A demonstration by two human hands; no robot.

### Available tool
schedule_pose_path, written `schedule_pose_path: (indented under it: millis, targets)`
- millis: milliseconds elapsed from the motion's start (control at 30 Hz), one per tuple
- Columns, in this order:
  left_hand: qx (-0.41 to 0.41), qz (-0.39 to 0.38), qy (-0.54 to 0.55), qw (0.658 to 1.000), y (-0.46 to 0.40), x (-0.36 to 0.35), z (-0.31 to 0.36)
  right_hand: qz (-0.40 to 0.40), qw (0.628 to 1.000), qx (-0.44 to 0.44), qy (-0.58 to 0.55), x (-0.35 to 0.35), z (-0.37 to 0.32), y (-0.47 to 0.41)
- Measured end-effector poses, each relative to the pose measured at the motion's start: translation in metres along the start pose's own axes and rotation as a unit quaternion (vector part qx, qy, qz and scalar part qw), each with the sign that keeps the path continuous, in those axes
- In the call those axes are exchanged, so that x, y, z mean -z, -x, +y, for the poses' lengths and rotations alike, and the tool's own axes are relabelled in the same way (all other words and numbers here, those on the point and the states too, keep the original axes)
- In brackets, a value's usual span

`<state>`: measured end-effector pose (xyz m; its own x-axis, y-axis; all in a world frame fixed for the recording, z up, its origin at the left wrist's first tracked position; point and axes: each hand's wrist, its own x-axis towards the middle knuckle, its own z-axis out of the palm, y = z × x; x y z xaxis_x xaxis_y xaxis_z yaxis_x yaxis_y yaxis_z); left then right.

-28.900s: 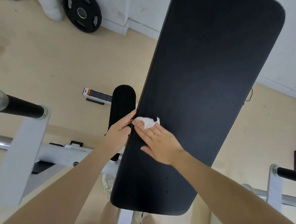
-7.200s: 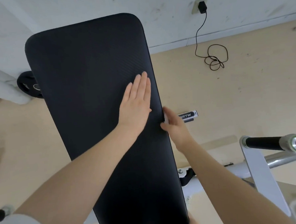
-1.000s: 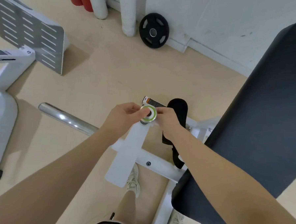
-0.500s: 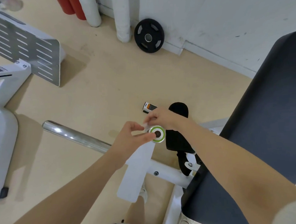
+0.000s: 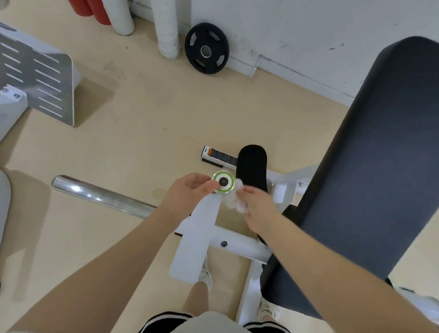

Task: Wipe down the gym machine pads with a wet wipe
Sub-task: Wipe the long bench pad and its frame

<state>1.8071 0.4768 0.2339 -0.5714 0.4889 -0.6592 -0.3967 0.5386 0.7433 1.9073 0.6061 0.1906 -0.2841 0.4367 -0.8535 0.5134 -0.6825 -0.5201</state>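
The machine's long black back pad [image 5: 371, 163] slants across the right side. A smaller black pad [image 5: 252, 164] sits lower, beside the handle. The handle's round end cap [image 5: 223, 182], green-ringed with a dark centre, tops a white upright bracket [image 5: 195, 233]. My left hand [image 5: 187, 194] grips the handle just left of the cap. My right hand [image 5: 256, 207] holds a crumpled white wet wipe [image 5: 236, 199] just right of and below the cap.
A chrome bar [image 5: 98, 195] runs left from the bracket. A black weight plate [image 5: 206, 48] leans on the wall, with white and red rolls [image 5: 166, 21] beside it. A slotted grey footplate [image 5: 28, 72] stands at the left. A labelled foot [image 5: 218, 155] lies on the floor.
My right hand has come from above the end cap down to its right side, and the wipe now shows in it. My left hand has stayed at the cap.
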Motion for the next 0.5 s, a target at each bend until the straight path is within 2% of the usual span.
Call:
schedule_pose_path:
  millis: [67,167,233,300,400,500]
  targets:
    - [-0.004,0.006,-0.004,1.000,0.002,-0.001,0.000,-0.002,0.996,-0.067,-0.065,-0.010,0.024,0.003]
    - [0.003,-0.020,-0.003,1.000,0.005,0.003,-0.003,-0.037,0.982,-0.109,-0.152,-0.035,0.029,0.005]
    - [0.008,-0.018,0.023,1.000,0.005,0.006,-0.011,-0.044,0.957,-0.141,-0.249,-0.044,0.025,0.001]
    - [0.019,0.017,0.060,0.998,0.008,0.008,-0.015,-0.046,0.935,-0.155,-0.317,-0.045,0.022,0.000]
    - [0.012,0.055,0.063,0.996,0.016,0.010,-0.013,-0.069,0.929,-0.153,-0.331,-0.041,0.015,0.014]
    - [-0.033,0.068,0.040,0.996,0.027,0.011,0.001,-0.106,0.954,-0.091,-0.266,-0.028,0.009,0.039]
